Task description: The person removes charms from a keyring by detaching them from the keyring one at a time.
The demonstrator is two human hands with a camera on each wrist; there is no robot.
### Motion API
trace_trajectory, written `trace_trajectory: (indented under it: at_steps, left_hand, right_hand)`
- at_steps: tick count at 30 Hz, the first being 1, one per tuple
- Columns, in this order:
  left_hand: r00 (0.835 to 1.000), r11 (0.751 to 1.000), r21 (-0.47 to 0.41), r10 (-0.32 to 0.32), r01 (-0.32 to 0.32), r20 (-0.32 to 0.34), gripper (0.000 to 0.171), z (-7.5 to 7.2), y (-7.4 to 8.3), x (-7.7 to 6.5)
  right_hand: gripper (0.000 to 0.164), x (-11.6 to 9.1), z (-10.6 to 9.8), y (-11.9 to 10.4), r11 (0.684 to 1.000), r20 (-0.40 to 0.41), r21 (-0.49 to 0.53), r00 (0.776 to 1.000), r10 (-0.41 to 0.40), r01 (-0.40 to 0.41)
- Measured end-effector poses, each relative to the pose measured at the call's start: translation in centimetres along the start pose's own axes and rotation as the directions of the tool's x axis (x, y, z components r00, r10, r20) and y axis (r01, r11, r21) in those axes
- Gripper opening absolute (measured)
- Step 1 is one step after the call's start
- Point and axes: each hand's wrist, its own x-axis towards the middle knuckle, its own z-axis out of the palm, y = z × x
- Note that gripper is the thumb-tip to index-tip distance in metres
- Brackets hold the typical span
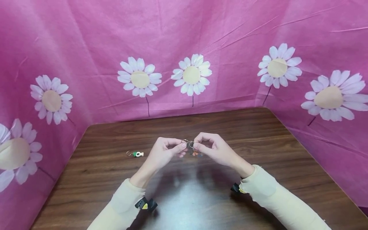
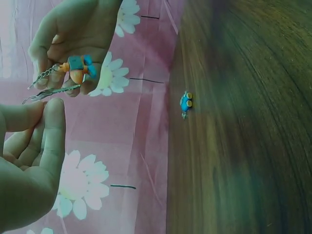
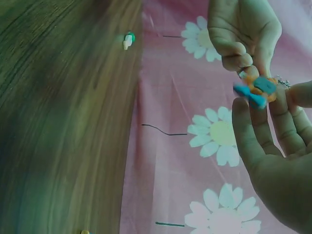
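My left hand [image 1: 164, 152] pinches a thin metal ring [image 1: 185, 140] between thumb and forefinger. A flat silver key [image 2: 63, 90] extends from those fingertips toward the other hand. Facing it, my right hand [image 1: 216, 147] pinches a small split ring [image 1: 191, 144] with thumb and forefinger. From that ring a short chain [image 2: 45, 75] leads to a little orange figure [image 2: 76, 68] with blue legs, dangling by the right fingers. Both rings overlap in the head view, above the wooden table.
On the table at left lies a green and white keychain [image 1: 138, 154] with its own ring [image 1: 129, 153]. A blue toy keychain [image 2: 186, 101] with yellow round parts rests on the wood [image 2: 234, 161]. Pink cloth [image 1: 230, 25] with daisies surrounds the table's back and sides.
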Motion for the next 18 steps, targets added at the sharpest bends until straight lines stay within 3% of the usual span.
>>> trace_trajectory:
  at_steps: [12,18]
  left_hand:
    - [0.998,0.997,0.082,0.001,-0.006,0.060,0.021,-0.9,0.9,-0.5]
    - [0.988,0.997,0.027,-0.074,0.071,0.135,0.025,-2.4,1.2,-1.1]
  right_hand:
    - [0.009,-0.2,-2.4,-0.1,0.988,-0.103,0.149,0.993,0.056,-0.040]
    - [0.016,-0.8,-4.3,0.2,0.973,-0.096,0.213,0.990,0.106,-0.083]
